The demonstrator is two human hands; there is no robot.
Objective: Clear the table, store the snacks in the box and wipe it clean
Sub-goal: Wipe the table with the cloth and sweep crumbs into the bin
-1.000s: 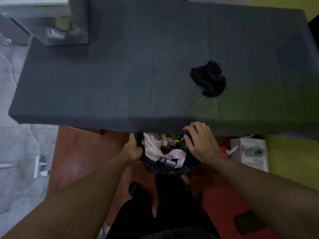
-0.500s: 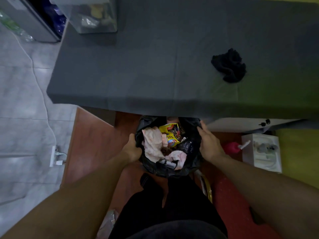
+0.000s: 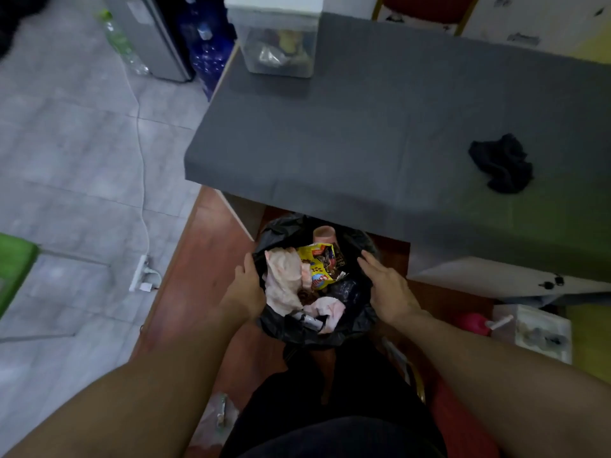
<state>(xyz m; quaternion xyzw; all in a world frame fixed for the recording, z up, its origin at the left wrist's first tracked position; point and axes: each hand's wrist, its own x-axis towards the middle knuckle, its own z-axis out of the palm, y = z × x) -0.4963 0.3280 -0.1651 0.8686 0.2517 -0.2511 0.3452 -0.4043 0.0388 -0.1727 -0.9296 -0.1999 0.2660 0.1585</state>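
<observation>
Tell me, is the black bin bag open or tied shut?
Open. The black bin bag gapes between left hand and right hand, showing a yellow wrapper inside.

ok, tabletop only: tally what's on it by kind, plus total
Clear storage box: 1
Black cloth: 1
Loose snacks: 0
Total: 2
Both hands, left and right, are below the table, on the black trash bag.
</observation>
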